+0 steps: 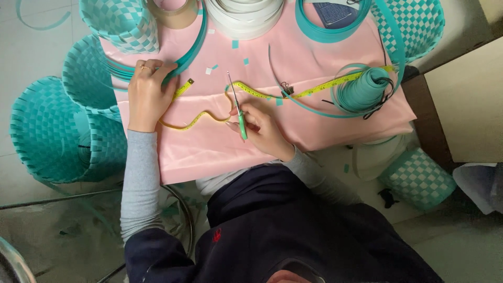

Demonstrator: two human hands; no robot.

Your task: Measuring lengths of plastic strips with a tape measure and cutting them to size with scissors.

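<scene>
Far left, woven teal baskets [50, 128] sit stacked off the table edge, clear of the pink cloth [220, 147] so the cutting area stays flat.

Our left hand [148, 91] lies flat, fingers spread, pressing down on a bundle of teal straps [191, 50] where it curves off the cloth edge. The likely reason: the strap is springy and would curl back otherwise. The hand grips nothing, it only pins.

Just right of that hand, the yellow tape measure [196, 119] snakes across the cloth in loose waves, its metal end tip near our fingertips. It runs on to the right, over a single teal strap [301, 102], held to it by a black binder clip [286, 88]. We read that as keeping the scale aligned to the strap for marking length.

Our right hand [259, 128] is closed around the green handles of the scissors [237, 107]. Blades point up and away from us, thin and steel, and look nearly closed. The tip sits near the tape's bend and touches no strap that we can see.

Small teal offcuts [234, 44] are scattered on the cloth above.

Right side: a tight teal strap coil [364, 89] stands on the cloth, its loose end looping round it. More checkered teal-and-white baskets [416, 178] sit below and above at the table corners.
</scene>
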